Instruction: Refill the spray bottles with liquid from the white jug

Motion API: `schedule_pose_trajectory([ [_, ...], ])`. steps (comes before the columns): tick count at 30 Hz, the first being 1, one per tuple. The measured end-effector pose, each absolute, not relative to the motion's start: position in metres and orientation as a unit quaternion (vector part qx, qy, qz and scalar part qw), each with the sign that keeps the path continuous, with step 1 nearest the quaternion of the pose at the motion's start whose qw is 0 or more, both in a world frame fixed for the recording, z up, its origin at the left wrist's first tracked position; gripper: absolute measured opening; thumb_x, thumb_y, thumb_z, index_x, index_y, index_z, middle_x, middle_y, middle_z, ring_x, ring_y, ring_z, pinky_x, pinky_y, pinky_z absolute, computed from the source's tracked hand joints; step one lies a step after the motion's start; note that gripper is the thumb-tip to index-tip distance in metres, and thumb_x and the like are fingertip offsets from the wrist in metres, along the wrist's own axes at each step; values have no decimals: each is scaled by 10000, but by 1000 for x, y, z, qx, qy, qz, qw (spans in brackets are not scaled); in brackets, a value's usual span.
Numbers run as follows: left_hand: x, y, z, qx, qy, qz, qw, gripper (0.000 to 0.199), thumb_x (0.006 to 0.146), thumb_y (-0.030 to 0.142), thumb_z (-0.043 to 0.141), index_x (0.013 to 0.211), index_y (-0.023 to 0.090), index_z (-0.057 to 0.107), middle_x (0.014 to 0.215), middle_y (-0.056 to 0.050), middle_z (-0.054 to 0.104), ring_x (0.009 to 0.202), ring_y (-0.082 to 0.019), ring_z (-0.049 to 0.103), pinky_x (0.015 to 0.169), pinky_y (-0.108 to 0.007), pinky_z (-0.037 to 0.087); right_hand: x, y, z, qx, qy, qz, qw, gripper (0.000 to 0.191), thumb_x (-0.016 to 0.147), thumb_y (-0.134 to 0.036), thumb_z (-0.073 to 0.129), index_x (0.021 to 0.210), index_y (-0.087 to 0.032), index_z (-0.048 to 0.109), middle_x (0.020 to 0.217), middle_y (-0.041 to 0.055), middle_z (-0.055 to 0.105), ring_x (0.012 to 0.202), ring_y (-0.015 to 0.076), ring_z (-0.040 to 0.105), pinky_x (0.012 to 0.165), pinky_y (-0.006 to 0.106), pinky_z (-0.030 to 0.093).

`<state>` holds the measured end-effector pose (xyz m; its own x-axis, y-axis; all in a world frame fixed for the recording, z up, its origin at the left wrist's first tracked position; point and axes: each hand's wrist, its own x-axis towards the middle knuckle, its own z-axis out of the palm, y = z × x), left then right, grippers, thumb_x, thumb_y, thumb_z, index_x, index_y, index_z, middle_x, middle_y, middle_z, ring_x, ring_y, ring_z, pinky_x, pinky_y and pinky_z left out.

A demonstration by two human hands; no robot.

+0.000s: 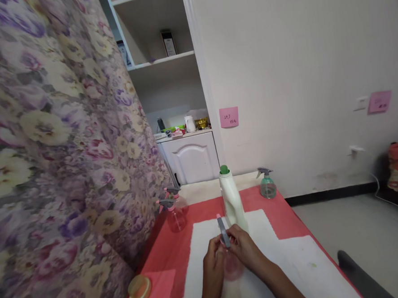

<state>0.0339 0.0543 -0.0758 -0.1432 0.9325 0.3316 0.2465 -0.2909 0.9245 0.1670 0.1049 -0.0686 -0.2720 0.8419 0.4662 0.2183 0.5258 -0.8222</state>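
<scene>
In the head view, a pink see-through spray bottle stands upright on white paper, close to me. My left hand is closed around its neck from the left. From the right, my right hand has its fingers closed at the neck, just under the grey spray head. My fingers hide the collar, so I cannot tell how the head sits on it. Right behind my hands stands a tall pale green jug with a green piece in its mouth.
Two pink spray bottles stand at the table's left edge. A green spray bottle is at the back right. A round yellowish lid lies front left. Red cloth covers the table, beside a floral curtain.
</scene>
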Motion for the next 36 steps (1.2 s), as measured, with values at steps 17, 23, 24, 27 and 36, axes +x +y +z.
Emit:
schedule_pose_trajectory([
  [17,26,61,-95,586,522,544,298,381,779,200,596,1158,230,611,1205,-62,694,1149,-243,622,1007,-376,474,167,113,-67,-390,-737,326,445,176,680,-41,601,752,-202,605,722,-27,547,658,156,535,609,253,407],
  [23,24,61,-95,591,526,534,298,404,796,228,605,1199,244,591,1222,-58,692,1157,-245,623,1003,-384,480,166,111,-66,-386,-736,330,447,196,671,-21,572,765,-192,594,741,-26,525,664,151,517,617,254,385],
  [24,23,62,-95,593,526,532,297,397,801,230,603,1197,244,591,1220,-59,693,1155,-244,625,1003,-385,480,166,111,-66,-384,-737,329,449,196,674,-19,572,764,-191,597,750,-24,521,674,151,516,626,254,386],
  [27,22,62,-96,595,526,532,293,392,802,223,601,1193,245,595,1215,-57,695,1152,-244,626,1003,-384,481,167,110,-66,-370,-742,333,449,184,703,-30,582,776,-195,619,770,-23,523,695,147,524,644,247,396],
  [36,23,62,-99,591,538,523,294,387,811,242,594,1198,239,576,1214,-61,688,1155,-248,619,1012,-387,469,172,114,-65,-364,-753,346,426,141,727,-62,615,789,-188,633,789,-21,546,704,139,540,637,232,399],
])
